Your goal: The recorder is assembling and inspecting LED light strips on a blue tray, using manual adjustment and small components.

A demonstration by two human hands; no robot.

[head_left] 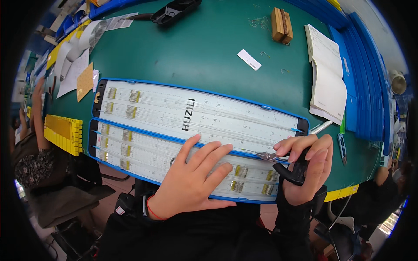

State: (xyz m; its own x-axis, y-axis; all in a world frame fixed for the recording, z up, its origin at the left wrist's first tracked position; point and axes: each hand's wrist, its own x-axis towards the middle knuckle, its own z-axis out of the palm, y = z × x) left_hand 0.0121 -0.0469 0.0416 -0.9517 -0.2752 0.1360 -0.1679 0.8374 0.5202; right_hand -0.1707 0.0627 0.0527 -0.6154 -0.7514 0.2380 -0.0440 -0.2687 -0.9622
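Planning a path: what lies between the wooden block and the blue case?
In the head view, a white paper slip and two wire hooks lie on the green tabletop between the block and blue case.

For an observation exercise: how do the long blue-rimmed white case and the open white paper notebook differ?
The blue-rimmed white case is longer than the white paper notebook. Thin strands run along the case; the notebook's far page bears faint writing. Both lie open, with pale insides.

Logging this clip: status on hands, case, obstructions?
Left hand spread over blue case. Right hand holding pliers, tips over case. Case open flat. In the way: left hand, hiding part of near half.
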